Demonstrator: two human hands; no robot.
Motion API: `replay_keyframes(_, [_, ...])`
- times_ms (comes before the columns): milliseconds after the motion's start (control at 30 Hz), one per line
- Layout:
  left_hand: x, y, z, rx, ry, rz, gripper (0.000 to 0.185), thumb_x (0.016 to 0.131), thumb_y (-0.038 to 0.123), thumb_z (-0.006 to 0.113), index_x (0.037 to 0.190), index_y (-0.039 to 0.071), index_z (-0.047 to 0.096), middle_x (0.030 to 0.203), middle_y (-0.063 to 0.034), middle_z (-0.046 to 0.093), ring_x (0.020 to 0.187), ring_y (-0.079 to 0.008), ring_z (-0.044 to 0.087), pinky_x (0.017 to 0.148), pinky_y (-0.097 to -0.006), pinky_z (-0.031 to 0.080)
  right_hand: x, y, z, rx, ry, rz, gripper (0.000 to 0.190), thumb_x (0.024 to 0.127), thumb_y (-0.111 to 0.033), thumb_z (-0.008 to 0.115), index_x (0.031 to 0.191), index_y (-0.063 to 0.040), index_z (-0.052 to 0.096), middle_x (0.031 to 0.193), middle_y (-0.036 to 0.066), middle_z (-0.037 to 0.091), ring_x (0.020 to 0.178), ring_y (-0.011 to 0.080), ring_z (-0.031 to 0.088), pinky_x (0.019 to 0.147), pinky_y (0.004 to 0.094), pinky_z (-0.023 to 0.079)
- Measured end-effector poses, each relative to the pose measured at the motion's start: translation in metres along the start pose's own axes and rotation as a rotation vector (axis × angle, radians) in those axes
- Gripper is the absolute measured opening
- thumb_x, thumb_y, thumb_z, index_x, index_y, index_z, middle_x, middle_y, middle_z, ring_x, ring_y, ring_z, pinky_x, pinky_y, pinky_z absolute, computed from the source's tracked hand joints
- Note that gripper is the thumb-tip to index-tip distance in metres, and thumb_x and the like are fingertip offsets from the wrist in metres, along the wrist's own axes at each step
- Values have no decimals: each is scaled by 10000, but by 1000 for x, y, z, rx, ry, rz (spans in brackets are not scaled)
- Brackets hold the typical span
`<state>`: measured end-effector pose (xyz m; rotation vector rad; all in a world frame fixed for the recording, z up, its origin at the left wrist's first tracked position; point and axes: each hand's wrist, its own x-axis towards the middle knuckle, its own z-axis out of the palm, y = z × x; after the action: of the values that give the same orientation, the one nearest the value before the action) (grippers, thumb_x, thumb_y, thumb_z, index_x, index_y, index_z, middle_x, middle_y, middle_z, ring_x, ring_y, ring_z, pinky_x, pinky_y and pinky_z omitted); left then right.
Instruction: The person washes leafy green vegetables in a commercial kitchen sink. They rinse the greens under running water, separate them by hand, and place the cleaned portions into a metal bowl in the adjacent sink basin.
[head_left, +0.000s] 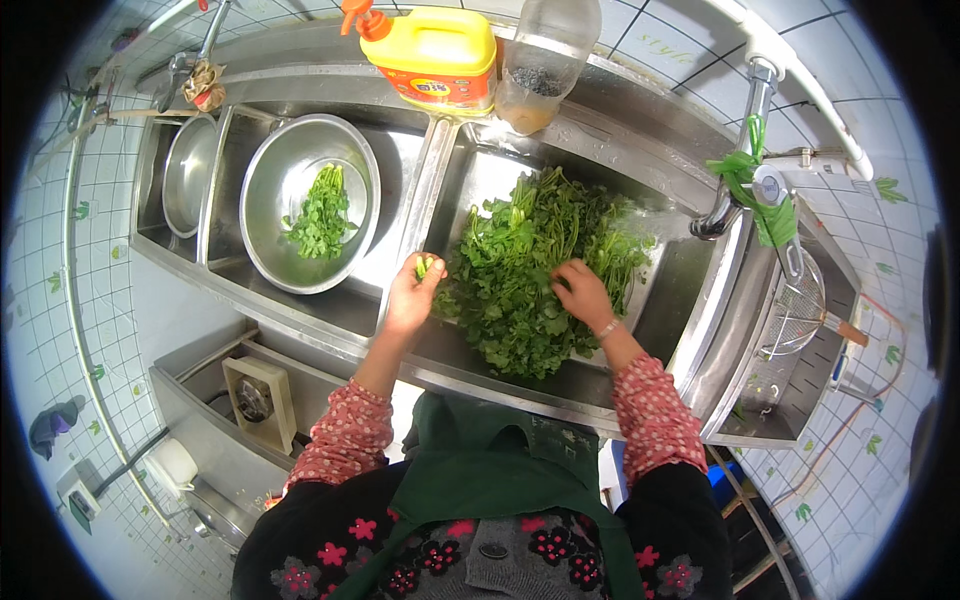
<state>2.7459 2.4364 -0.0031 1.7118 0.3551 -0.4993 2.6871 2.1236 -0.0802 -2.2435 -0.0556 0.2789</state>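
A large heap of leafy green herbs (525, 285), like cilantro or celery leaf, fills much of the right-hand sink basin. My left hand (414, 289) is closed around a few green stems (422, 266) at the heap's left side, above the basin divider. My right hand (585, 294) rests against the leaves on the heap's right part, fingers curled; whether it grips any stems cannot be made out. A smaller bunch of the same greens (322, 214) lies inside a round steel bowl (255, 240) in the basin to the left.
Behind the basins stand a yellow detergent jug (435, 60) and a cut plastic bottle (536, 75). A faucet (724, 214) tied with green plastic reaches over the right basin. At the right is a wire strainer (795, 315); a second steel bowl (187, 176) sits far left.
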Motion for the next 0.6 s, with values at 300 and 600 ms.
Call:
replay_keyframes(300, [1,-20,21,311,-19,96,241,887,242,691,987,40,605,810,-97,655,739,-168,598,720,-314,494,31,-2,-29,-271,246,171,147,843,-117,574,965,-68,638,909,167,655,811,378,640,696,472,513])
replay_keyframes(600, [0,-18,26,313,-79,39,241,870,235,709,964,32,621,816,-98,667,724,-175,614,710,-306,500,69,-27,21,414,231,499,314,778,-98,731,1062,-29,615,887,80,659,814,204,637,739,325,519])
